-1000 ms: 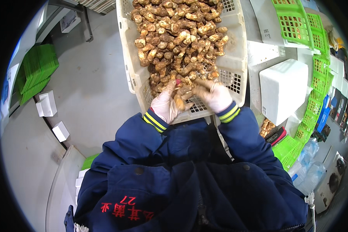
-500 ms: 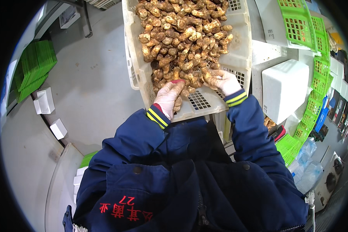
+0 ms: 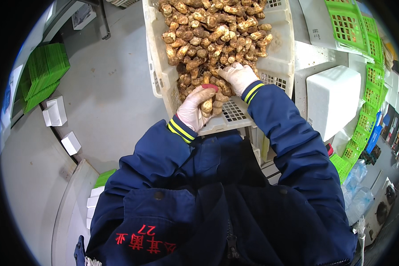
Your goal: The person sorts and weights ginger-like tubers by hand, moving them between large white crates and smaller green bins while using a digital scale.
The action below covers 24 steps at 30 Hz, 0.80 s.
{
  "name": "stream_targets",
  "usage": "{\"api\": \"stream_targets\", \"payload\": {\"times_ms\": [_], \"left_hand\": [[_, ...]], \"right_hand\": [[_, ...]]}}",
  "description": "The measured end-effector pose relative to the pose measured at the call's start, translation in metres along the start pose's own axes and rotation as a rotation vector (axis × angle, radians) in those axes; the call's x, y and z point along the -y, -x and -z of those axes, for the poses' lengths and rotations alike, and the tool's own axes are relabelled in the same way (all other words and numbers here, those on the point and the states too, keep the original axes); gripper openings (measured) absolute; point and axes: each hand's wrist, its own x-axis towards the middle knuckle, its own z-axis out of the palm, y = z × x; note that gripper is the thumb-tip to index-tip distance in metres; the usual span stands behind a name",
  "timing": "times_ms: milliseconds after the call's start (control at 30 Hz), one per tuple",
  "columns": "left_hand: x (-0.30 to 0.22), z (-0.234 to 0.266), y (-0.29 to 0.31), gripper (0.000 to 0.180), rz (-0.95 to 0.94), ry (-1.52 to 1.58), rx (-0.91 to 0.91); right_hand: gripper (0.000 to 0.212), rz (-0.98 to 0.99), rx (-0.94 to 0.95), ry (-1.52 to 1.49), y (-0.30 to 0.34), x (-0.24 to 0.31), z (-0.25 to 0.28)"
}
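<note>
A heap of brown, pale-stemmed mushrooms (image 3: 217, 37) fills most of a white plastic crate (image 3: 277, 53) with slotted walls. At the crate's near left corner my left hand (image 3: 195, 105), in a pale glove with a red patch at the thumb, is closed around a mushroom (image 3: 207, 106). More mushrooms press against its fingers. My right hand (image 3: 240, 78), gloved too, lies over the near part of the heap. Its fingers are bent together, with the tips down among the mushrooms; what they pinch, if anything, is hidden.
To the right stands a white foam box (image 3: 332, 99), with a row of green slotted baskets (image 3: 357, 128) beyond it. Stacked green crates (image 3: 44, 75) and small white boxes (image 3: 54, 113) are at the left. Grey floor (image 3: 111, 84) lies left of the crate.
My right hand has moved left and farther in over the heap, away from the mushroom it held at the crate's right side. My left hand has turned slightly, showing the mushroom in it more.
</note>
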Motion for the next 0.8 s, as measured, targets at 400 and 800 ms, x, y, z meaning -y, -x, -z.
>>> {"api": "stream_targets", "payload": {"times_ms": [400, 800], "left_hand": [[0.009, 0.009, 0.005, 0.018, -0.055, -0.007, -0.123], [0.012, 0.003, 0.002, 0.026, -0.06, 0.068, 0.022]], "right_hand": [[0.029, 0.04, -0.117, -0.295, 0.013, -0.043, -0.01], [0.032, -0.25, -0.324, -2.023, 0.081, -0.025, 0.008]]}}
